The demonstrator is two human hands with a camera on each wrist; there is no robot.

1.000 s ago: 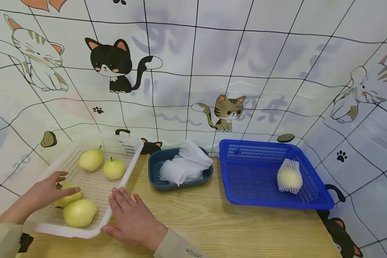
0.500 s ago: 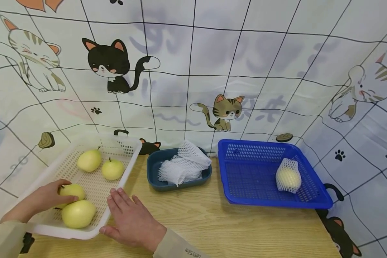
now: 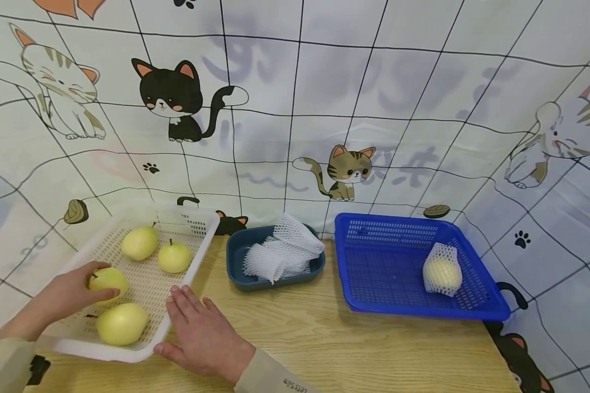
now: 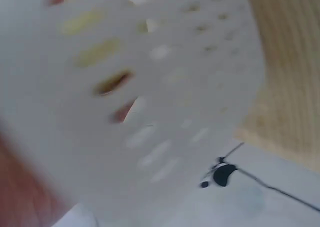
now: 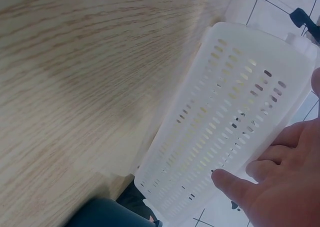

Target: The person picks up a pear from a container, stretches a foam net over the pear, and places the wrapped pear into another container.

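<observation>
My left hand (image 3: 71,292) grips a yellow-green pear (image 3: 110,281) inside the white plastic basket (image 3: 142,357), thumb on the near side and fingers on the far side. Close in front of it lies another pear (image 3: 123,324) with its stem pointing left. Two more pears, one at the back left (image 3: 140,243) and one beside it (image 3: 174,257), sit farther in. My right hand (image 3: 208,333) rests with straight fingers along the basket's right rim. The left wrist view is filled by the perforated basket wall (image 4: 165,87), which hides most of the held pear and fingers.
A dark teal tray (image 3: 253,285) holding white foam net sleeves (image 3: 285,251) stands mid-table against the wall. To its right is a blue basket (image 3: 373,305) with one net-wrapped pear (image 3: 442,273). The wooden table (image 3: 373,355) ends just past the blue basket.
My left hand has closed round the rear pear of the near pair and lifted it slightly away from the front one. My right hand stays at the rim.
</observation>
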